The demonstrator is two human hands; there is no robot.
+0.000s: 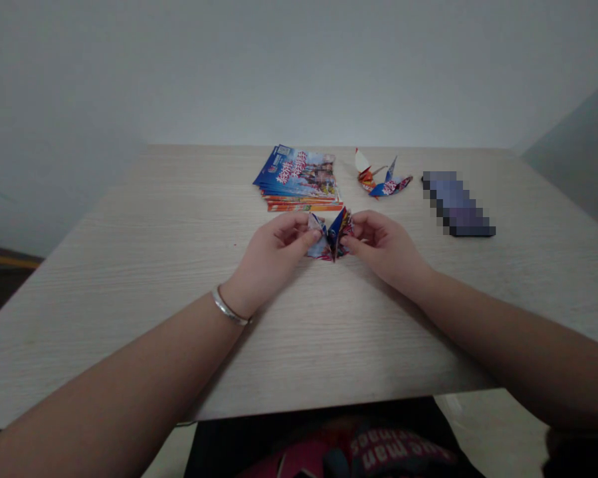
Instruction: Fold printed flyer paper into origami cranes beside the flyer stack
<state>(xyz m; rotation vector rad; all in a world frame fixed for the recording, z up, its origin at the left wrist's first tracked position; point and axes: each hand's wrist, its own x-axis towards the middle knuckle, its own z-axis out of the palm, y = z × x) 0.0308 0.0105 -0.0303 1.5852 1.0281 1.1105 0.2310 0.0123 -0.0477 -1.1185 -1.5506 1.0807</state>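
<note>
A small folded paper piece [331,236], printed blue and red, sits between both hands just above the table [179,226]. My left hand [274,255] pinches its left side, thumb and fingers closed on it; a silver bangle circles that wrist. My right hand [381,247] pinches its right side in the same way. Behind them lies a stack of colourful printed sheets [299,178]. To the right of the stack rest two finished folded paper cranes [381,179].
A dark flat rectangular object [457,202], blurred out, lies on the table to the right. The pale wooden table meets a plain wall at the back. Its near edge is close to my lap.
</note>
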